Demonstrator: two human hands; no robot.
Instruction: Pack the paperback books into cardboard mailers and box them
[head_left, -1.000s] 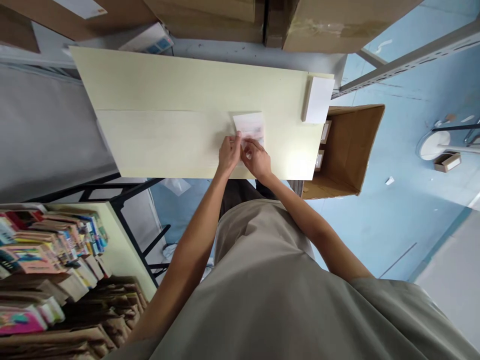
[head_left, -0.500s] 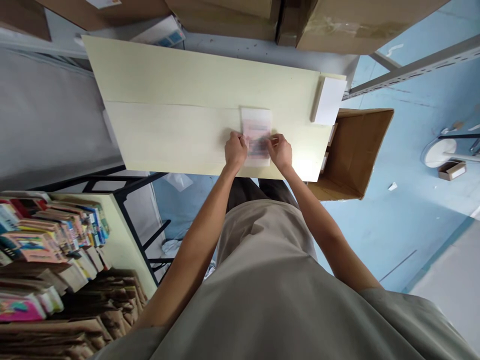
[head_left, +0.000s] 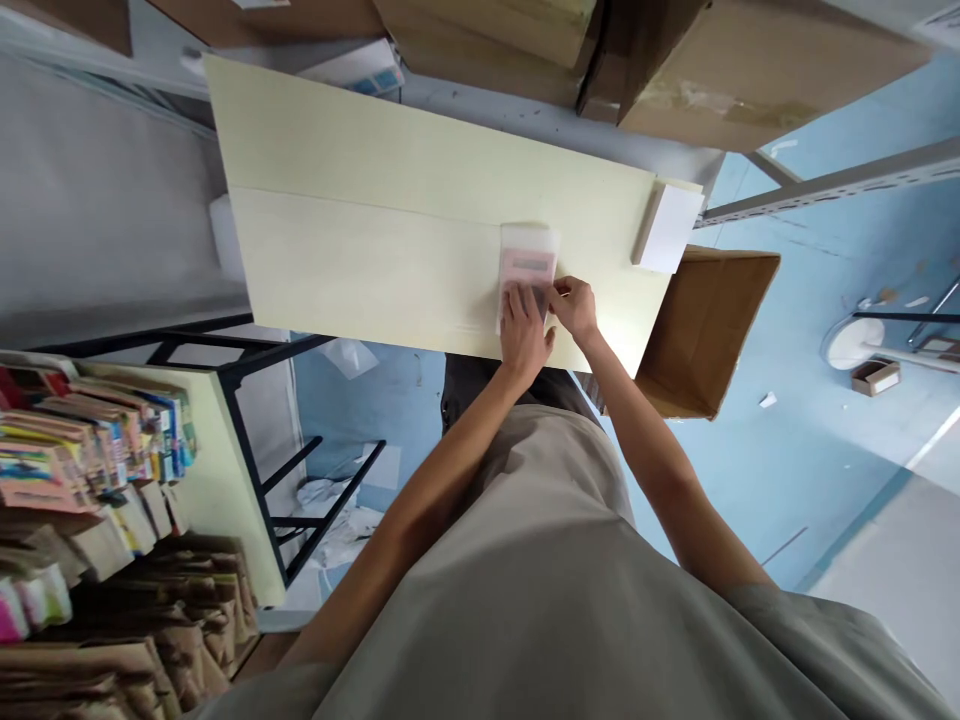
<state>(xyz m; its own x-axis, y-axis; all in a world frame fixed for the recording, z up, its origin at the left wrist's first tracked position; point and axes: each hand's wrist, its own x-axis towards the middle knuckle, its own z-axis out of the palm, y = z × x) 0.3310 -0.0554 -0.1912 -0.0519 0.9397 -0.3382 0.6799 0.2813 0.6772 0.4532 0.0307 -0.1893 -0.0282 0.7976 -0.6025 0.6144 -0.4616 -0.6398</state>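
A pinkish flat item [head_left: 528,262] with a dark band lies under a translucent plastic sleeve [head_left: 529,238] on a cream tabletop [head_left: 360,260]. My left hand [head_left: 526,335] rests flat over the lower part of the sleeve, its fingers stretched out and covering what lies below. At the sleeve's right edge, my right hand [head_left: 575,306] has thumb and fingers pinched together on the plastic. The exact kind of the pink item cannot be made out.
A white flat box or stack [head_left: 669,228] sits at the tabletop's right end. Beside that end stands an open cardboard box [head_left: 712,325]. Large cartons [head_left: 487,60] line the back. Packed books [head_left: 112,430] fill a black-framed rack at lower left.
My left hand has moved from pinching the sleeve's left edge to lying flat on its lower part. The right hand stays at the right edge. The camera view has shifted slightly.
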